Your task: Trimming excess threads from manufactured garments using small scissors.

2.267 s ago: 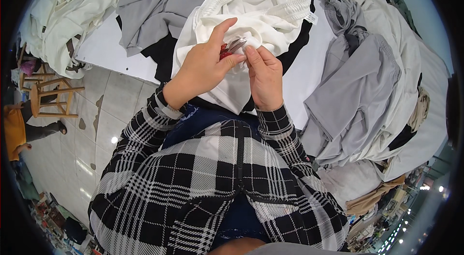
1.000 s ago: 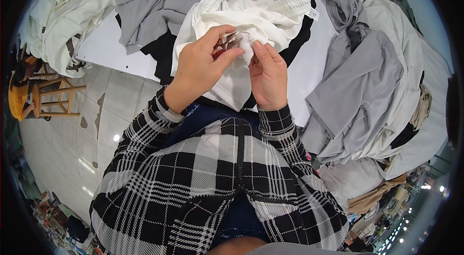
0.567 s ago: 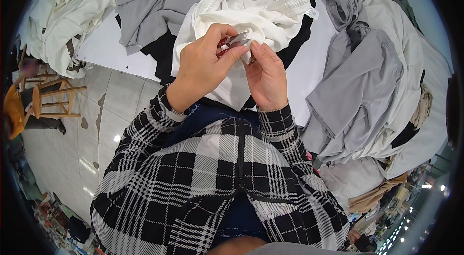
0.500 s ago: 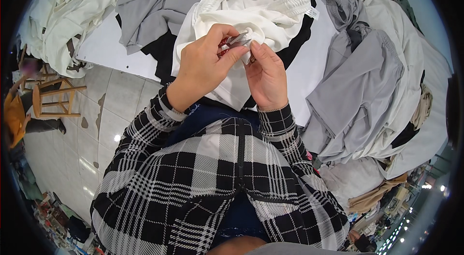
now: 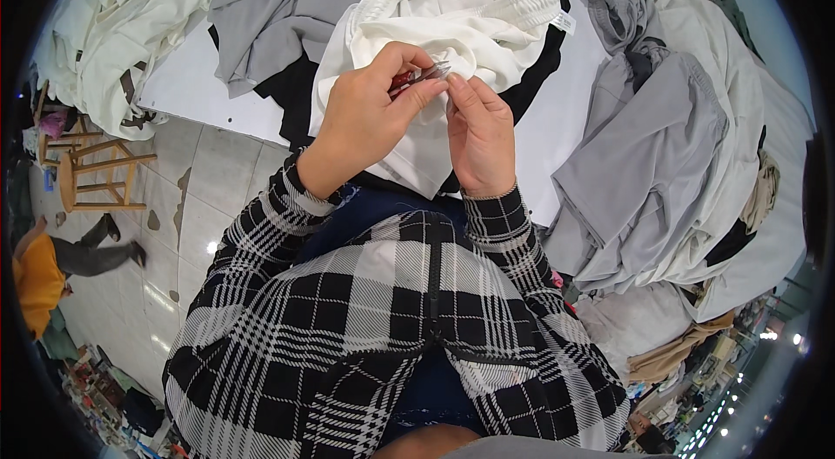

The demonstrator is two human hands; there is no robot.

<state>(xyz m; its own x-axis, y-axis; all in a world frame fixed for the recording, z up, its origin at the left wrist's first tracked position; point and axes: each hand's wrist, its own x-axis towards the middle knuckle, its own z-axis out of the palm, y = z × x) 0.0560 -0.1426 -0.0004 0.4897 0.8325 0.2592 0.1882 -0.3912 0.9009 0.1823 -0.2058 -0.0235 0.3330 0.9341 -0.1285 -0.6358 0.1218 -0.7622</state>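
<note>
White elastic-waist trousers lie on the table in front of me, waistband away from me and drawstring at the far end. In my left hand are small thread snips with red handles. Their blades look pressed together and point right, over a gathered bit of the white cloth. My right hand pinches that bit close to the blade tips, thumb and fingers together. Whether a thread is between the fingers is too small to see.
Grey garments are heaped on the right, over white cloth. More grey cloth and a white pile lie far left. Black cloth is under the trousers. A wooden stool and a person in orange are left of the table.
The snips' blades, apart before, have come together. My right hand has shifted slightly. At the left, the person in orange has moved nearer along the floor.
</note>
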